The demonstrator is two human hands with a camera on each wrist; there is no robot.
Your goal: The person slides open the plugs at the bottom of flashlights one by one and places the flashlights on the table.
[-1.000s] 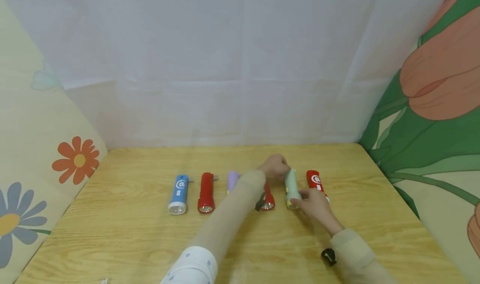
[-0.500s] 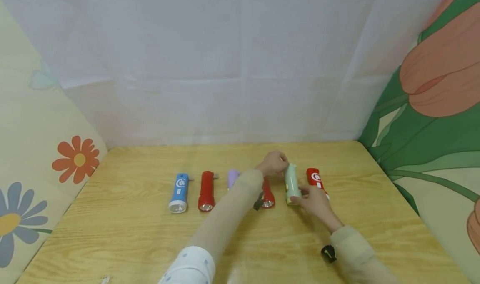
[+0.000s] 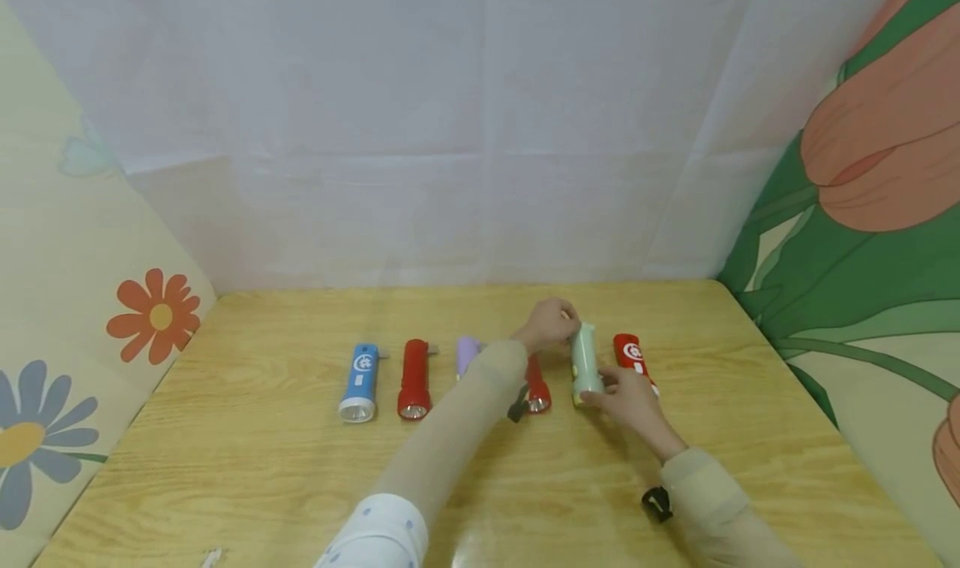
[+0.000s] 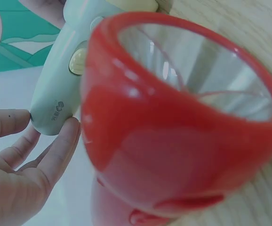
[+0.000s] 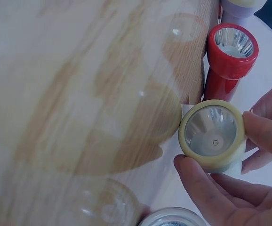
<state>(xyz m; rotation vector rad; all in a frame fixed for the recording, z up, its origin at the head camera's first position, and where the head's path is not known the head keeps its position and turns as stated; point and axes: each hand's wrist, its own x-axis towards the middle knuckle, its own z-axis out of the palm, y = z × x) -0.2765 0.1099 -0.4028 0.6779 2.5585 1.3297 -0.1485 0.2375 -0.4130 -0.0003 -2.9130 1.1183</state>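
In the head view a pale green flashlight [image 3: 584, 360] points its yellow-rimmed lamp end toward me. My left hand [image 3: 550, 322] pinches its tail end between thumb and fingers, as the left wrist view shows on the green body [image 4: 58, 89]. At the lamp end, my right hand [image 3: 628, 400] grips the yellow rim, with thumb and fingers on either side of the lens [image 5: 211, 132] in the right wrist view. Just left of it lies a red flashlight [image 3: 537, 393], partly hidden by my left forearm; its red head [image 4: 126, 136] fills much of the left wrist view.
On the wooden table [image 3: 285, 485], a blue flashlight [image 3: 362, 381], another red one [image 3: 414, 381] and a purple one [image 3: 467, 354] lie in the row to the left. A red flashlight with a white emblem [image 3: 628, 351] lies right of my hands. White sheeting [image 3: 375, 176] stands behind.
The green flashlight and my left hand at its tail have shifted slightly away from me, and less of the yellow lamp end shows. Both hands keep their hold.
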